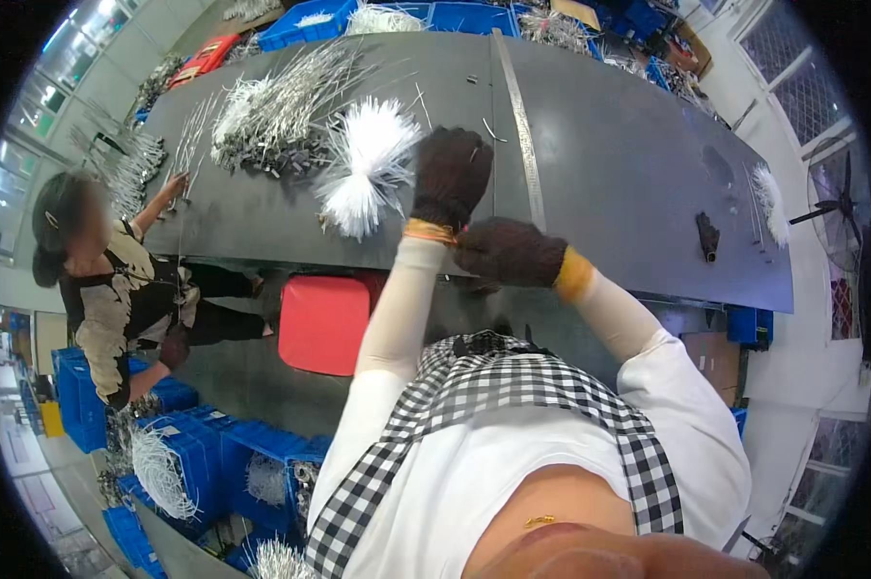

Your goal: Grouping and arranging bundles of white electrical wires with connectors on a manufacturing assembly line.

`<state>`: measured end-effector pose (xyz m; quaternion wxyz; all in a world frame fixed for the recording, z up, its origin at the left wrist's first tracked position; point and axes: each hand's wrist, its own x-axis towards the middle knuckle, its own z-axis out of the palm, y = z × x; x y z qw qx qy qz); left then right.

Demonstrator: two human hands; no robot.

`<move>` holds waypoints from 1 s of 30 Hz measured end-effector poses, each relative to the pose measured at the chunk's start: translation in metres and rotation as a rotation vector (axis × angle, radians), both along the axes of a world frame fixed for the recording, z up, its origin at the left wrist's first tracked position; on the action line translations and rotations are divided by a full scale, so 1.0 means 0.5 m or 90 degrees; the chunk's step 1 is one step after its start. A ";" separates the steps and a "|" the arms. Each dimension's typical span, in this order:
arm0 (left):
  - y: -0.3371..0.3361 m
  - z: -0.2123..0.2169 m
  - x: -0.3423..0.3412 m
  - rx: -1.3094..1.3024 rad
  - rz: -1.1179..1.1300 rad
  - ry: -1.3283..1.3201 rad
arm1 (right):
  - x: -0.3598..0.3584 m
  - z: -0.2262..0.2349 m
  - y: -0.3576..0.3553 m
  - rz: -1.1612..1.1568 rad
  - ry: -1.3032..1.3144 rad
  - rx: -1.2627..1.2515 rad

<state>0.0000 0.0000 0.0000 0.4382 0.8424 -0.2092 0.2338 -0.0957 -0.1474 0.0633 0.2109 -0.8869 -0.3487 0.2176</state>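
Observation:
My left hand (452, 174) wears a dark brown knit glove with a yellow-orange cuff. It is raised over the near middle of the table, its fingers curled in and nothing visible in them. Across its wrist comes my right hand (511, 253), gloved alike, with the fingertips closed at the cuff of the left glove (429, 231). Left of my left hand lies a tied bundle of thin white strips (366, 169), fanned out at both ends. Beyond it is a large heap of silvery metal strips (271, 121). One loose white strip (494, 130) lies close to my left fingers.
A long steel ruler (520, 130) lies across the dark table (628, 145). A dark glove-like item (707, 237) sits at the right. Blue bins (310, 24) line the far edge. A red stool (325, 324) stands beside me; a co-worker (107, 280) handles strips at the left.

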 end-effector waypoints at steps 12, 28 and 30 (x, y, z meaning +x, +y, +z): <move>0.002 -0.043 -0.066 0.426 0.018 0.270 | 0.063 -0.028 0.048 -0.055 -0.406 0.117; -0.010 -0.241 -0.127 -0.210 -0.295 0.289 | 0.034 -0.173 0.046 -0.171 0.317 0.432; -0.011 -0.228 -0.127 -0.331 -0.376 0.347 | 0.046 -0.182 0.039 -0.063 0.187 0.414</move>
